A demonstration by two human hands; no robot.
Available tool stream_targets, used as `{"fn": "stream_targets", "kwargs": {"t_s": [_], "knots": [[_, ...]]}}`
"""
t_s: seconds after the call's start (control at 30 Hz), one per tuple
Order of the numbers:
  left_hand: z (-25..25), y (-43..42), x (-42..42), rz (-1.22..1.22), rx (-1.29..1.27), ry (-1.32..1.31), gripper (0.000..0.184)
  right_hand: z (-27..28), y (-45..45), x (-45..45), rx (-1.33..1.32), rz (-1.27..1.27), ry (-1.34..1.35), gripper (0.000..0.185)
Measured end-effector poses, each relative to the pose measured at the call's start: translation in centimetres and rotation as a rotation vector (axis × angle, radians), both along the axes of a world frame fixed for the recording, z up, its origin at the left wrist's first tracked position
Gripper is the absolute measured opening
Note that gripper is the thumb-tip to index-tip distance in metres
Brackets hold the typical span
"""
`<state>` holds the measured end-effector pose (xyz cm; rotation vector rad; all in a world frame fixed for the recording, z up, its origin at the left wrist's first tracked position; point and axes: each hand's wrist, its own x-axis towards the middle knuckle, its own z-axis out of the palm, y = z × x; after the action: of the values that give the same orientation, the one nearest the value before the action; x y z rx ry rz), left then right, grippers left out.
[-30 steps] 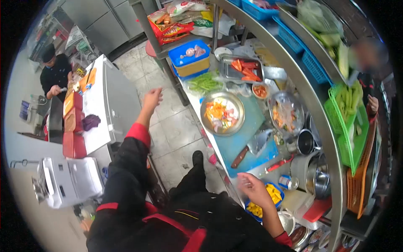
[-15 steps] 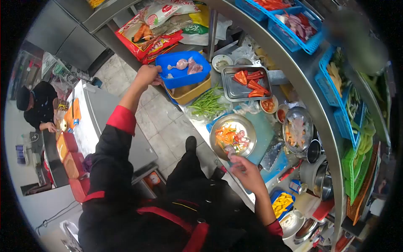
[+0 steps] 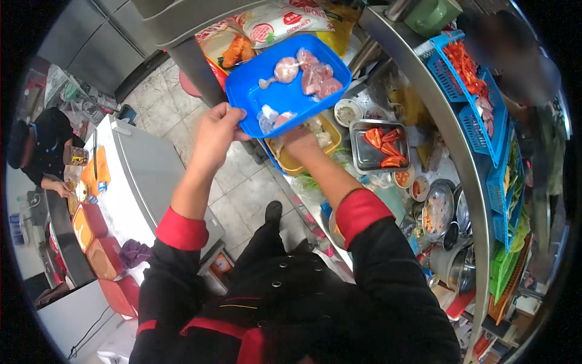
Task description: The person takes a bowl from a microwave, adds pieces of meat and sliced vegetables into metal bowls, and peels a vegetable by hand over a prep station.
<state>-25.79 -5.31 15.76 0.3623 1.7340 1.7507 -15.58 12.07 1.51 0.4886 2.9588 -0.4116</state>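
Note:
My left hand (image 3: 215, 133) is closed on the near-left rim of a blue plastic tray (image 3: 245, 91), thumb on top. Raw meat pieces in knotted clear plastic bags (image 3: 321, 82) lie in the tray, which is tilted above a yellow container (image 3: 295, 168). My right hand (image 3: 300, 142) reaches into the yellow container, under the tray's near edge; its fingertips are hidden. Pale pieces (image 3: 321, 132) show inside that container. To the right, a steel tray (image 3: 362, 162) holds red pepper pieces (image 3: 393, 161).
Small bowls (image 3: 348, 113) and a round metal pan (image 3: 438, 209) stand on the counter. A curved steel shelf edge (image 3: 448, 127) with blue baskets (image 3: 476, 130) overhangs the right. Across the aisle, a person (image 3: 51, 142) works near a white-topped fridge (image 3: 130, 182).
My right hand has left the steel bowl of cut vegetables and moved up into the yellow container. My left hand has lifted and tilted the blue tray, uncovering part of that container.

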Motion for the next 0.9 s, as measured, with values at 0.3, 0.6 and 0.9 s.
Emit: {"fn": "stream_targets", "kwargs": {"t_s": [0.3, 0.6, 0.9], "knots": [[-4.0, -0.5, 1.4, -0.036, -0.033, -0.036, 0.016, 1.0, 4.1, 5.4, -0.177, 0.080, -0.021, 0.039], [-15.3, 2.4, 4.3, -0.103, -0.144, -0.093, 0.017, 6.9, 6.4, 31.6, -0.248, -0.650, 0.411, 0.027], [-10.5, 1.9, 6.3, -0.112, -0.404, -0.030, 0.044, 0.3, 6.1, 29.1, -0.014, -0.939, -0.139, 0.060]]}}
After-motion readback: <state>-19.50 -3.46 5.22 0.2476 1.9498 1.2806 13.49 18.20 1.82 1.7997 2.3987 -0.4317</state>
